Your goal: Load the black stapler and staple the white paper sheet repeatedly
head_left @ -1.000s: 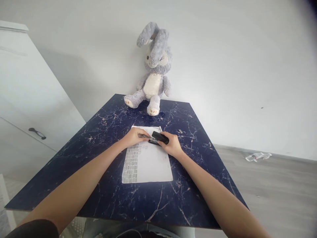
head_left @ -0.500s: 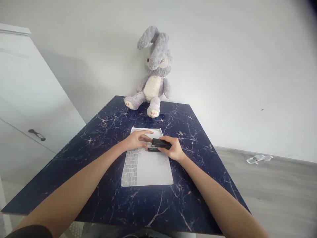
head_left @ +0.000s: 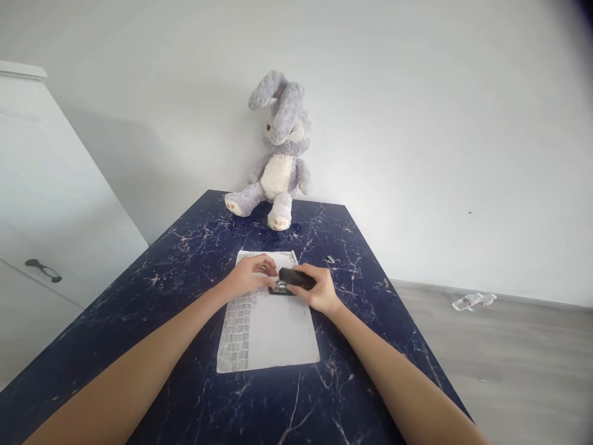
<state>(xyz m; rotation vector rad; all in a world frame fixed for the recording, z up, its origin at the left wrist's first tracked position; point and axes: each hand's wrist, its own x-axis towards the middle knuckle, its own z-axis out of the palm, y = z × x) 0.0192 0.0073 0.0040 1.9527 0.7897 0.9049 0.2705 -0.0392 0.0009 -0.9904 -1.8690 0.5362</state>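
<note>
My right hand [head_left: 319,290] grips a black stapler [head_left: 295,278] from its right end. The stapler's top arm is raised from its base, and a shiny metal part shows between them. Curved round the stapler's left end, my left hand [head_left: 250,275] has its thumb apart from its fingers. Its fingertips are close to the stapler; whether they touch it I cannot tell. Beneath both hands lies a white sheet of paper [head_left: 281,337] with grey block-like print down its left side. Past my right hand, a small strip, possibly staples [head_left: 330,259], rests on the table.
A grey plush rabbit [head_left: 278,173] sits at the back of the dark blue marbled table [head_left: 194,259], against the wall. To the left stands a white cabinet [head_left: 55,185] with a dark handle. Some clear plastic packaging [head_left: 472,301] is on the floor at the right.
The stapler's top arm has tilted up further from the base at its left end. My left fingers have curled in more. The whole view has shifted slightly.
</note>
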